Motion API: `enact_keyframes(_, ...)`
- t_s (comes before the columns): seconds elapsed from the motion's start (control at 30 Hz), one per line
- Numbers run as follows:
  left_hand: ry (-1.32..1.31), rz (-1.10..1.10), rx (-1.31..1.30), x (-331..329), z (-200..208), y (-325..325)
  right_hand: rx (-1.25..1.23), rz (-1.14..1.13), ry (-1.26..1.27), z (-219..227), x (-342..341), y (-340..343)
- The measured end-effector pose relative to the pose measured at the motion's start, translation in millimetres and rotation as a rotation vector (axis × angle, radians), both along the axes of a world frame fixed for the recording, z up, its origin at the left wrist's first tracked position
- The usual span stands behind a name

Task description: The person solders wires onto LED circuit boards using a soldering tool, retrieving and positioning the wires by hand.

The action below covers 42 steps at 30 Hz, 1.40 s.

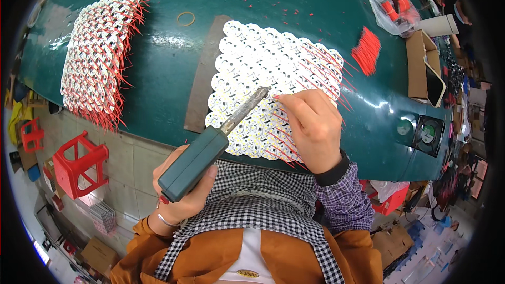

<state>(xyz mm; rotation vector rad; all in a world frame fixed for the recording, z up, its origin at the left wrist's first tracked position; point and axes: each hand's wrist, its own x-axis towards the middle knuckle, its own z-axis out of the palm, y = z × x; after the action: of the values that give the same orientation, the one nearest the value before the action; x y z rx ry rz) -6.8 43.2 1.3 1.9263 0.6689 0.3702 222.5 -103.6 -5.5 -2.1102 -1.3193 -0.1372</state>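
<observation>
My left hand [185, 206] is wrapped around the dark green handle of a soldering iron [195, 162]. Its long, darkened metal tip reaches up and right over a sheet of white round LED circuit boards [247, 63]. Beside that tip, my right hand [317, 129] pinches a short red wire [276, 97] just above the boards; the fingers hide most of it. Several red wires [321, 58] stick out from boards along the sheet's right side, and more [286, 144] at its near edge. Whether the iron's tip touches a board, I cannot tell.
On the green table [163, 73], a second stack of round boards [94, 58] with red wires lies left. A brown plate [202, 89] sits under the sheet's left edge. To the right are a bundle of red wires [366, 51], a cardboard box [421, 68] and a black fan [428, 135].
</observation>
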Motion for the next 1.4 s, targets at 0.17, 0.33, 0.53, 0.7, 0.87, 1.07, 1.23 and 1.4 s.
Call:
enact_keyframes(0.17, -0.026, -0.011, -0.035, 3.0, -3.6, -1.1, 0.016, -0.004, 0.023, -7.1, -1.3, -0.4)
enact_keyframes(0.33, -0.044, -0.019, -0.033, 7.2, -2.3, -1.0, 0.014, -0.022, -0.001, -6.5, -3.5, -1.6)
enact_keyframes(0.53, -0.048, -0.056, 0.031, 12.3, 0.2, 0.7, 0.016, -0.023, -0.007, -6.7, -3.9, -2.0)
enact_keyframes(0.7, -0.051, -0.062, 0.047, 11.0, -3.1, 0.8, 0.0, -0.021, -0.012, -5.6, -4.5, -1.8)
enact_keyframes(0.87, -0.058, -0.034, 0.047, 5.4, -7.7, -2.2, -0.006, -0.024, -0.013, -5.1, -4.9, -1.6)
enact_keyframes(1.07, -0.018, 0.002, 0.037, -0.1, 0.0, -2.4, 0.004, -0.044, -0.023, -4.8, -5.2, -1.5)
enact_keyframes(1.23, -0.039, -0.007, 0.039, 5.3, -2.1, -3.0, 0.067, -0.054, -0.037, 4.5, -2.8, -3.7)
enact_keyframes(1.4, -0.09, -0.025, 0.059, 16.0, -3.1, -2.8, 0.04, -0.07, -0.056, -5.1, 4.6, -5.4)
